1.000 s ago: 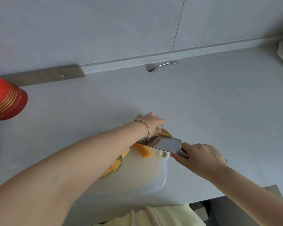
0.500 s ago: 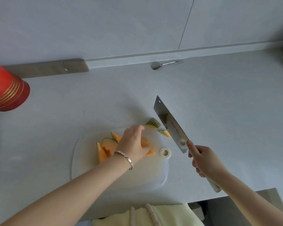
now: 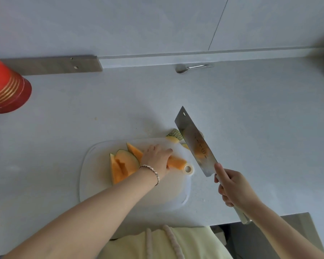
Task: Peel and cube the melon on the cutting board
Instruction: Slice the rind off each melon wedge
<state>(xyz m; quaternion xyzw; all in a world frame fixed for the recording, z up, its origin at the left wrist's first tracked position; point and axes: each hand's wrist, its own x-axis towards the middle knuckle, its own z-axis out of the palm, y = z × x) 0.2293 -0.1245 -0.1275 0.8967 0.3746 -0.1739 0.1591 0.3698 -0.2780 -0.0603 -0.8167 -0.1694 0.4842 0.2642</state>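
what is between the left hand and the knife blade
In the head view, a peeled melon piece sticks out from under the left hand toward the knife, then the cutting board's round hole and a strip of bare board.

The only writing in sight is on the flat of the cleaver (image 3: 194, 143) gripped by the right hand (image 3: 234, 189) — a short row of small dark characters and a circled stamp just beyond that hand — all too small to read.
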